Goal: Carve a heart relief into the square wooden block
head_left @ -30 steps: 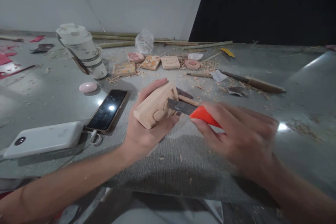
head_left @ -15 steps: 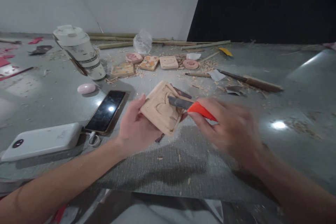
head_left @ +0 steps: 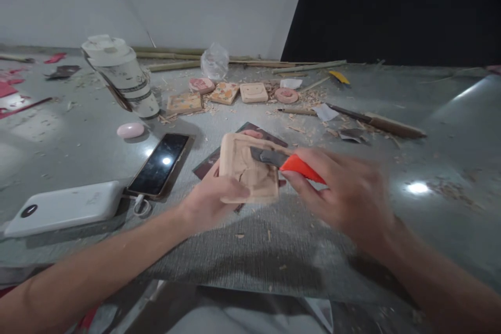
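My left hand (head_left: 209, 198) grips a pale square wooden block (head_left: 245, 175) with a shape carved into its top face, held just above the table. My right hand (head_left: 344, 195) is closed round an orange-handled knife (head_left: 299, 167); its grey blade lies on the block's right part. A dark sheet of sandpaper (head_left: 213, 162) lies under the block. Both hands are a little blurred.
On the grey table (head_left: 430, 130) lie a phone (head_left: 158, 164) cabled to a white power bank (head_left: 64, 209), a pink oval (head_left: 131, 130), a paper cup (head_left: 121, 78), several small carved and painted tiles (head_left: 225, 93), carving tools (head_left: 376, 122), bamboo sticks and wood shavings.
My left hand has turned the block from on edge to carved face up and shifted it slightly right. The knife stays on the block.
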`<move>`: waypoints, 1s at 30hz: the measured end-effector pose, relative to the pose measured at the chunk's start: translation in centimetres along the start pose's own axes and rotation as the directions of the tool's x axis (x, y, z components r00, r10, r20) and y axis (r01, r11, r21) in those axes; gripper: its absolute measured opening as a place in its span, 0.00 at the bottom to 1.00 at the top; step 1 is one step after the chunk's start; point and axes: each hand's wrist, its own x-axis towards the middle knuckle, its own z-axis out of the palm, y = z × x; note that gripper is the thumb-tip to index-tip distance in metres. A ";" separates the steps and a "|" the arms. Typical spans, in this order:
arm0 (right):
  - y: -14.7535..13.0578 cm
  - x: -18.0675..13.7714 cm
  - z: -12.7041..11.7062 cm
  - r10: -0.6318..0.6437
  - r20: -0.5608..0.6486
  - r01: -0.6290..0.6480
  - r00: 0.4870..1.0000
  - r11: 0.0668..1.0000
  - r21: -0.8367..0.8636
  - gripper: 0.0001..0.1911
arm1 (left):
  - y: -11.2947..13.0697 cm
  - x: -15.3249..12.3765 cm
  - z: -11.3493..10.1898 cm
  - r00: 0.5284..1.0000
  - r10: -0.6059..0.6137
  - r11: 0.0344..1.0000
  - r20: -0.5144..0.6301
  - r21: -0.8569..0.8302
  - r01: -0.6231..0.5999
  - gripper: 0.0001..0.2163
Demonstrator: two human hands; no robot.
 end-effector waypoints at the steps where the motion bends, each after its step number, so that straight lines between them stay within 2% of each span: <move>1: 0.0 0.0 0.0 -0.005 0.002 0.005 1.000 1.000 0.000 0.09 | 0.0 0.0 0.1 0.999 0.039 0.998 -0.033 0.046 -0.038 0.29; 6: -0.2 0.3 -0.1 -0.070 -0.020 0.070 0.997 0.997 0.042 0.10 | 0.2 0.0 0.7 0.973 0.195 0.972 -0.124 0.154 -0.175 0.33; 12: -0.2 0.2 -0.1 -0.071 -0.001 0.071 0.998 0.996 0.047 0.11 | 0.2 -0.4 0.9 0.972 0.151 0.979 -0.179 0.161 -0.122 0.38; 20: 0.2 0.3 -0.1 -0.127 0.011 0.126 0.992 0.991 0.043 0.10 | 0.0 0.2 0.7 0.949 0.284 0.927 -0.137 0.291 -0.235 0.47; 23: 0.5 0.3 0.0 -0.179 -0.018 0.180 0.984 0.982 0.052 0.10 | -0.1 0.4 0.4 0.939 0.317 0.900 -0.131 0.355 -0.254 0.46; 28: 0.8 0.2 0.0 -0.208 -0.042 0.209 0.977 0.977 0.039 0.11 | -0.3 0.7 -0.3 0.926 0.376 0.852 -0.016 0.400 -0.339 0.45; 30: 0.8 0.3 -0.1 -0.216 -0.049 0.217 0.975 0.976 0.019 0.11 | -0.4 0.7 -0.4 0.923 0.384 0.837 -0.023 0.432 -0.337 0.47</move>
